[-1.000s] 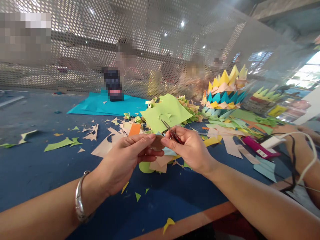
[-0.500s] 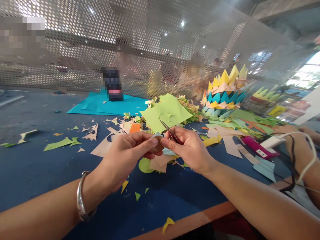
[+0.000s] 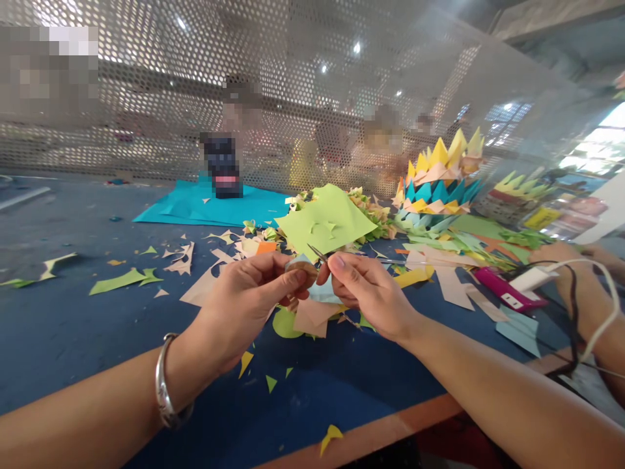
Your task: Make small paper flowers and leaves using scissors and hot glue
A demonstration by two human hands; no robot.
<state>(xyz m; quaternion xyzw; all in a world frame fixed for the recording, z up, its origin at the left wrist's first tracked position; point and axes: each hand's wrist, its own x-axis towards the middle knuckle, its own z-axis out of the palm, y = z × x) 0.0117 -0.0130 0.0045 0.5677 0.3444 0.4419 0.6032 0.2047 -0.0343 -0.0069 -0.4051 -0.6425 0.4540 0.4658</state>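
My left hand [image 3: 256,283] pinches a small brown round piece [image 3: 306,266] between thumb and fingers, with a bit of light blue paper [image 3: 297,259] at its upper edge. What the brown piece is made of I cannot make out. My right hand [image 3: 368,286] is closed round small pointed scissors [image 3: 319,254], their thin tips pointing up and left; the fingers hide most of the handles. The two hands are close together but apart. Behind them, a green paper sheet [image 3: 327,218] rests on a pile of small folded paper pieces [image 3: 378,215].
Paper scraps [image 3: 117,280] litter the blue table [image 3: 146,339]. At the back stand blue sheets [image 3: 215,205] with a dark blurred object [image 3: 223,163] and a tiered paper decoration [image 3: 439,185]. A pink power strip [image 3: 510,288] with cables lies right, near another person's arm [image 3: 586,306].
My right hand has turned and drawn slightly away from the left, so the scissors show less of their handles. More of the brown round piece is visible.
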